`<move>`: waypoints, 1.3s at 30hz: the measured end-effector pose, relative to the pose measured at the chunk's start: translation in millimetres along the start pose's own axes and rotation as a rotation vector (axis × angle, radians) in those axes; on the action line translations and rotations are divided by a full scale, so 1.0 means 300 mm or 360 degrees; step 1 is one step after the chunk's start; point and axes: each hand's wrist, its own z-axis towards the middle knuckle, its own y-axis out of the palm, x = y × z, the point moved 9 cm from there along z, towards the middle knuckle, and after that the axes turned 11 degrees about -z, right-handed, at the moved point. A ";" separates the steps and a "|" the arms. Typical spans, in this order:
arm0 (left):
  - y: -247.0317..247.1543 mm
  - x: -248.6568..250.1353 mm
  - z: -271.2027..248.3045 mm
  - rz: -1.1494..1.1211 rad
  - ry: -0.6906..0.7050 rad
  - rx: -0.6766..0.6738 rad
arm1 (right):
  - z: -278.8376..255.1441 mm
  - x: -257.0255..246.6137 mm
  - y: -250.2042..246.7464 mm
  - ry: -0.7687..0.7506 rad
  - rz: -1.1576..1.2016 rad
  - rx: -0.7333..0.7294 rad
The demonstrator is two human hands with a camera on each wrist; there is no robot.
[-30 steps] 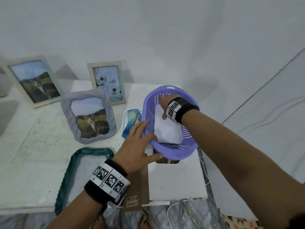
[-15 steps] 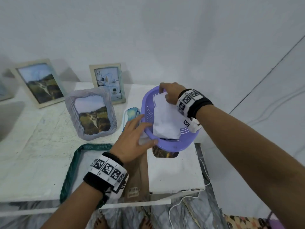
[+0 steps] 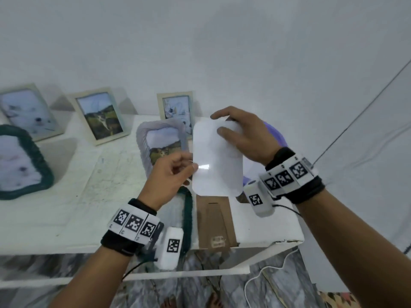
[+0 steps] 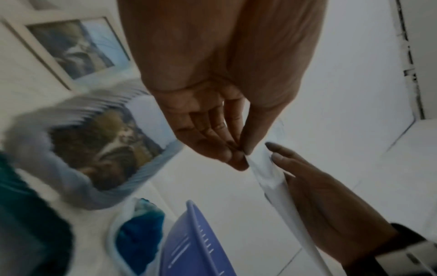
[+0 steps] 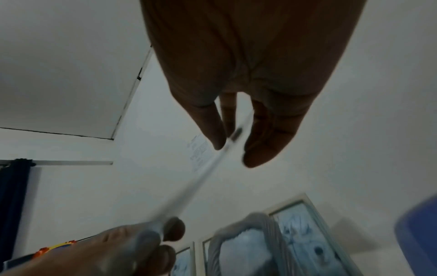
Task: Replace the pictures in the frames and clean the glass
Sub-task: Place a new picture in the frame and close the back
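1. The white tabletop (image 3: pixel 66 203) now shows more of its left side than a second ago: a dark green wavy-edged frame (image 3: pixel 22 161) and two pale wooden frames (image 3: pixel 97 116) stand there, along with the grey ribbed frame holding a cat photo (image 3: pixel 162 141) and a third pale wooden frame (image 3: pixel 175 107) behind it.
2. The purple plastic basket (image 3: pixel 275 134), which both hands were reaching into a second ago, is now mostly hidden behind the right hand and the sheet.
3. A brown cardboard frame backing (image 3: pixel 214 221) lies flat near the tabletop's front edge, beside a second green frame (image 3: pixel 188 216) lying flat.
4. The white rounded-corner sheet (image 3: pixel 216 158) has left the basket and is now held up in the air above the tabletop, in front of the grey frame. Its long axis runs nearly upright, its blank face towards the head camera.
5. The right hand (image 3: pixel 246 136) holds the sheet's top right corner, thumb in front and fingers behind.
6. The left hand (image 3: pixel 171 176), lifted off the basket rim, pinches the sheet's left edge between thumb and fingertips; the left wrist view confirms this grip.
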 end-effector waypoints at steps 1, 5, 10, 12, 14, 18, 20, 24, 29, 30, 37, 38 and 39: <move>-0.042 -0.006 -0.026 -0.0010 -0.0023 0.0009 | -0.021 0.001 0.040 0.0064 0.0046 0.0052; -0.228 -0.074 -0.119 -0.0051 -0.0149 0.0170 | -0.146 0.060 0.240 0.0531 0.0444 0.0104; -0.334 -0.169 -0.213 0.0015 -0.0313 0.0124 | -0.312 0.038 0.501 0.0780 0.0794 -0.0045; -0.376 -0.216 -0.234 0.0204 -0.0330 0.0094 | -0.355 0.048 0.558 0.0849 0.0851 -0.0027; -0.428 -0.257 -0.253 0.0493 -0.0267 0.0090 | -0.392 0.067 0.600 0.0906 0.0818 -0.0037; -0.476 -0.323 -0.284 0.0904 -0.0074 -0.0040 | -0.457 0.107 0.662 0.1011 0.0692 -0.0052; -0.470 -0.362 -0.299 0.1020 -0.0005 -0.0181 | -0.476 0.121 0.690 0.1055 0.0594 -0.0088; -0.452 -0.402 -0.328 0.1097 0.0106 -0.0269 | -0.475 0.108 0.717 0.1020 0.0386 -0.0130; -0.447 -0.410 -0.347 0.1116 0.0270 -0.0215 | -0.446 0.080 0.719 0.0979 -0.0065 -0.0218; -0.443 -0.410 -0.351 0.1132 0.0298 -0.0214 | -0.440 0.070 0.722 0.0955 -0.0148 -0.0244; -0.445 -0.423 -0.353 0.1140 0.0273 -0.0191 | -0.428 0.027 0.749 0.0771 -0.0460 -0.0358; -0.446 -0.425 -0.353 0.1136 0.0273 -0.0192 | -0.430 0.024 0.754 0.0753 -0.0483 -0.0372; -0.447 -0.426 -0.352 0.1130 0.0275 -0.0191 | -0.431 0.023 0.758 0.0739 -0.0505 -0.0381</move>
